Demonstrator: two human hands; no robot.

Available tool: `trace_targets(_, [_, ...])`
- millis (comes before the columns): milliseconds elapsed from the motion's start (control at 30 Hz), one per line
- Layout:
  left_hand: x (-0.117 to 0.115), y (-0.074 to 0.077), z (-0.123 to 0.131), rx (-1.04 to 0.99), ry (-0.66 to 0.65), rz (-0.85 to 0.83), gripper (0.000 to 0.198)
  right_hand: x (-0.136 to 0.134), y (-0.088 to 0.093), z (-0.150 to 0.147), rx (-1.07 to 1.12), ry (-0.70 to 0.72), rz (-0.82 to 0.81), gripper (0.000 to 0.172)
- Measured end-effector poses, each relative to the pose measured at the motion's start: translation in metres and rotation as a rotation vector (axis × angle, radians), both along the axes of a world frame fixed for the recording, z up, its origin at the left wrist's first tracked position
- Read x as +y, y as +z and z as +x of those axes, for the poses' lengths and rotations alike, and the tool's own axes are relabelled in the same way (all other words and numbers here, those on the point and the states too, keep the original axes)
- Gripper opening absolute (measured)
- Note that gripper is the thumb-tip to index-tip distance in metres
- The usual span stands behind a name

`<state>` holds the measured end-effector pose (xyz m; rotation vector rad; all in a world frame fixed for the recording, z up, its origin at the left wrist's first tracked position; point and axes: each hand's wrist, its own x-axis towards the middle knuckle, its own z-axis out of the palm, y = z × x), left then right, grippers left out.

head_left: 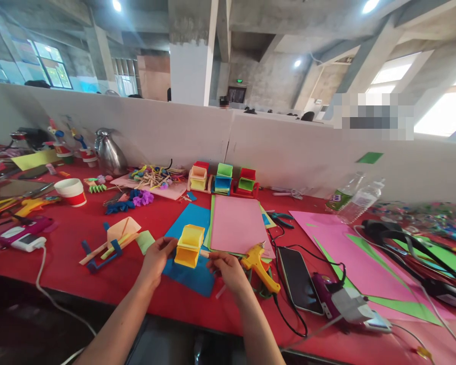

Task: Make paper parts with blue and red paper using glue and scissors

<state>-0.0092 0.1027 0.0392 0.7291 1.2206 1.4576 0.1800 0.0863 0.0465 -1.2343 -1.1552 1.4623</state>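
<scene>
Between my two hands a yellow folded-paper wheel (pixel 190 246) is held up over a blue sheet (pixel 190 218). A short wooden stick (pixel 204 253) sticks out of its right side, and my right hand (pixel 226 268) pinches the end. My left hand (pixel 156 259) has its fingers closed at the wheel's left side; the fingertips are partly hidden, and the stick does not show there. To the right of my right hand lies a yellow glue gun (pixel 261 266). Left of my left hand are a green paper square (pixel 145 242) and a blue paper-and-stick frame (pixel 104 258).
Three coloured paper wheels on stands (pixel 223 178) line the partition. Pink sheets (pixel 237 223) lie ahead, a phone (pixel 301 280) and a power strip (pixel 336 301) with cables to the right. A paper cup (pixel 71 192), a steel jug (pixel 109 152) and bottles (pixel 363 200) stand farther back.
</scene>
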Motion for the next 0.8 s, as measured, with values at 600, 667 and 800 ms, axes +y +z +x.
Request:
trace_targets(600, [0.002,0.001,0.004,-0.010,-0.003,0.042,0.038,0.001,0.010,0.002,0.069,-0.007,-0.029,0.026])
trace_targets(667, [0.008,0.000,0.004,-0.003,-0.014,0.036,0.038,0.005,0.011,0.004,0.123,-0.017,-0.064,0.029])
trace_targets(800, [0.020,-0.002,0.005,-0.007,-0.013,0.013,0.038,0.016,0.007,0.005,0.154,-0.042,-0.040,0.027])
